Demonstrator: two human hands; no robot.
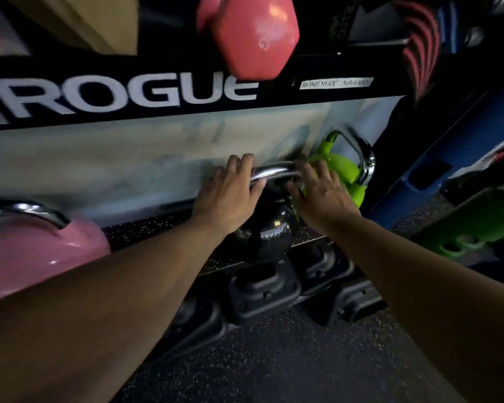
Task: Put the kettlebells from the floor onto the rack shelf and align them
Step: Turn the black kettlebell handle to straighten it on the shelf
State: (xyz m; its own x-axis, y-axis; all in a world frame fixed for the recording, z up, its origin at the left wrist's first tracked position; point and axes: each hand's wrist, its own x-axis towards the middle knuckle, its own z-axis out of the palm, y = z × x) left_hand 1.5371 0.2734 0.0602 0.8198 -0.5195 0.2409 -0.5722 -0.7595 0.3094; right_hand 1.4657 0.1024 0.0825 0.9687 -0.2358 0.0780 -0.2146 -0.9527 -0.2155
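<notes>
A black kettlebell with a chrome handle stands on the speckled rack shelf at the middle. My left hand grips the left end of that handle. My right hand lies on the right end, fingers spread over it. A green kettlebell stands just right of the black one, touching or nearly touching it. A pink kettlebell sits at the left end of the shelf, partly out of frame.
A black rack beam with white lettering runs overhead, with a red-pink weight on the shelf above. Black dumbbells lie under the shelf on the speckled floor. Blue and green equipment stands at the right.
</notes>
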